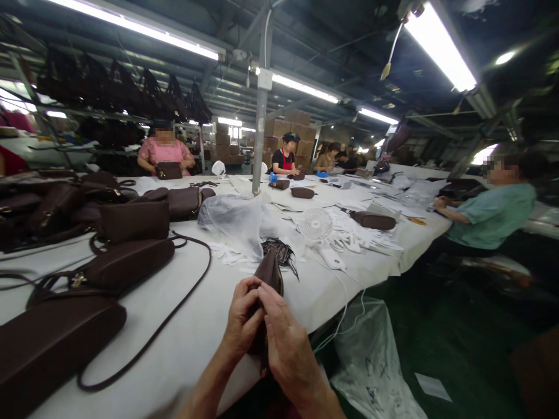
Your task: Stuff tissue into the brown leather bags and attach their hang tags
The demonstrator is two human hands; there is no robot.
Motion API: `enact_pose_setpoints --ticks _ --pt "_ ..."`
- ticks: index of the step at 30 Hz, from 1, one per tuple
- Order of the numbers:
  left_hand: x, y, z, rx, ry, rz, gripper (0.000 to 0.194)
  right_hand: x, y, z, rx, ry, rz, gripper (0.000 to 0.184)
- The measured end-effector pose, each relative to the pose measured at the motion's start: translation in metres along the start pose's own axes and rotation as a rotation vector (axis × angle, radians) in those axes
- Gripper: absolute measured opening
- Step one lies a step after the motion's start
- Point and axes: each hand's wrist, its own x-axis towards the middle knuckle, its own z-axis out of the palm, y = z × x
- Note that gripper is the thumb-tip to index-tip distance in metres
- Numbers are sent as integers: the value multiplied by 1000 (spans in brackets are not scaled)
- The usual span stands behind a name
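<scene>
A small dark brown zippered bag (269,269) stands on edge at the table's front, pointing away from me. My left hand (243,317) is closed on its left side, fingers bent over the top edge. My right hand (285,329) presses against the right side, its fingers close together and its fingertips meeting those of the left. Between my palms the near part of the bag is mostly hidden. Just beyond its far end lies a bunch of black tags with cords (282,254).
Brown handbags (131,262) with long straps cover the left side of the white table (183,331). A clear plastic bag (236,221), a white fan (315,226) with a cable and a brown pouch (373,220) lie ahead. A metal post (261,128) rises mid-table. Several people work around it.
</scene>
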Motion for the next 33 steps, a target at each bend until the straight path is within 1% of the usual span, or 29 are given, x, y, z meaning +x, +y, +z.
enact_pose_setpoints --ticks 1,2,3,4,5,6,7,8,9,10,12,14,17,19,21,22,23,25,28,30,33 --pt "0 2 0 -10 -10 7 17 -3 3 -2 -25 -2 -24 54" --pt "0 3 0 -14 -23 12 16 -6 6 -5 -47 24 -34 53" --pt "1 5 1 -11 -36 14 14 -7 10 -9 -62 80 -23 49" --pt "1 6 1 -4 -45 9 13 -8 15 -14 -66 158 15 44" --pt "2 6 1 6 -46 3 13 -7 20 -19 -59 229 82 38" --pt "3 6 2 15 -37 -4 13 -4 25 -24 -42 266 168 31" --pt "3 6 2 22 -22 -7 13 0 31 -28 -10 254 257 25" --pt "3 5 3 27 -7 -3 12 5 36 -31 33 193 330 21" --pt "4 4 3 31 1 4 12 11 41 -34 79 93 372 19" --pt "4 3 3 37 4 12 12 17 45 -35 117 -18 372 19" --pt "4 1 3 48 -1 21 14 27 51 -35 145 -186 277 20" --pt "4 1 1 53 -2 17 13 34 54 -34 108 -277 153 21" --pt "8 4 -3 49 -26 10 7 39 54 -32 7 -350 38 21" --pt "11 6 -7 46 -55 8 5 44 55 -31 -121 -387 -31 19" --pt "12 7 -9 56 -86 -3 6 51 59 -31 -241 -413 -91 17" --pt "12 7 -10 65 -95 -10 8 56 62 -31 -256 -427 -101 16" --pt "11 6 -10 73 -102 -16 9 62 66 -31 -226 -448 -87 16" --pt "8 5 -8 77 -105 -25 13 73 73 -34 -74 -511 -2 15" --pt "2 2 -4 46 -113 -36 18 86 80 -38 144 -640 116 15" --pt "-1 0 -2 24 -127 -47 26 90 80 -40 222 -707 115 15" --pt "-3 -1 -4 -27 -176 -53 43 87 76 -39 286 -732 65 15"
